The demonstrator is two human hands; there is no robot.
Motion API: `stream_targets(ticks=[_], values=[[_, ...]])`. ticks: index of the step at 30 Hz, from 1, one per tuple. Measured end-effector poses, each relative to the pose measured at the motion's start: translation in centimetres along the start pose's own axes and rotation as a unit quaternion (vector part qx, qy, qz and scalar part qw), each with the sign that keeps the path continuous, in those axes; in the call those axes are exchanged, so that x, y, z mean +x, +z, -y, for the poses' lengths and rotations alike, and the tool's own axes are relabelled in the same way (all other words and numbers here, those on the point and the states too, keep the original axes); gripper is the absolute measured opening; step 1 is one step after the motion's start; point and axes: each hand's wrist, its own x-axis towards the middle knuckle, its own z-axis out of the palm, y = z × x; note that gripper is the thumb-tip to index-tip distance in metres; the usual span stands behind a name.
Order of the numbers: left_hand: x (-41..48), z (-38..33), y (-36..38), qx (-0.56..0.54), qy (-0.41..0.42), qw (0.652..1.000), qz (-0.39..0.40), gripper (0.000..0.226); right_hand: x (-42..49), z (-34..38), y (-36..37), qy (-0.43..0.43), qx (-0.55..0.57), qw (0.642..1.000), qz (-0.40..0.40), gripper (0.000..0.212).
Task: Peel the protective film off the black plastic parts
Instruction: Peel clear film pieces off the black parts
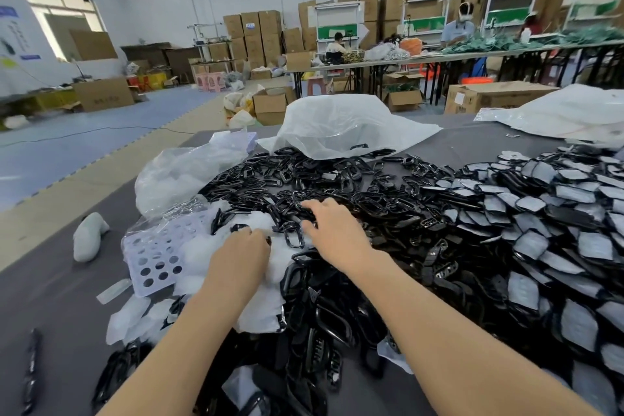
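Observation:
A heap of bare black plastic frames (337, 186) covers the middle of the grey table (50, 297). To the right lie several black parts with grey-white film on them (540, 213). Peeled white film (199, 253) is piled at the left, over a lavender perforated basket (152, 257). My left hand (239, 253) hangs over the film pile with its fingers curled downward; the fingertips are hidden. My right hand (334, 226) lies flat on the black frames with its fingers spread. One black frame (293, 236) sits just beside its thumb.
A large white plastic bag (337, 125) lies behind the heap and a clear bag (182, 172) at the left. A white lump (89, 236) and a black strip (30, 371) lie on the table's left side. People work at far benches among cardboard boxes.

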Motion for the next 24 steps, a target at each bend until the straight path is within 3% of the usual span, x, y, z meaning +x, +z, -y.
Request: stream_targets(ticks=[3,7,10,12,15,17,21,24], values=[[-0.7,0.8,-0.3,-0.213,-0.025,0.974,-0.072,0.021,2.0,0.9,1.6,-0.004,-0.116,0.989,0.096,0.050],[-1.4,0.3,-1.4,-0.516,-0.109,0.846,-0.083,0.024,3.3,1.4,2.0,-0.002,-0.188,0.976,0.106,0.046],[-2.1,-0.4,-1.6,-0.606,-0.124,0.783,-0.056,0.025,3.1,1.5,1.2,-0.010,-0.181,0.981,0.069,0.041],[-2.7,-1.0,-1.6,-0.636,-0.117,0.762,-0.048,0.023,2.1,1.1,0.1,-0.002,-0.078,0.996,0.037,0.027],[-3.6,-2.4,-1.8,-0.663,-0.107,0.740,-0.040,0.018,-0.7,-0.5,-2.1,0.047,0.120,0.991,-0.030,0.008],[-4.2,-3.8,-1.9,-0.675,-0.104,0.730,-0.039,0.015,-3.4,-2.0,-3.2,0.081,0.260,0.960,-0.067,0.010],[-5.7,-8.0,-1.0,-0.583,-0.084,0.805,-0.067,0.010,-9.5,-4.9,-3.4,0.129,0.421,0.891,-0.109,0.019],[-6.7,-11.2,-0.1,-0.573,-0.056,0.816,-0.057,0.024,-12.6,-6.5,-2.8,0.163,0.478,0.850,-0.152,0.012]])
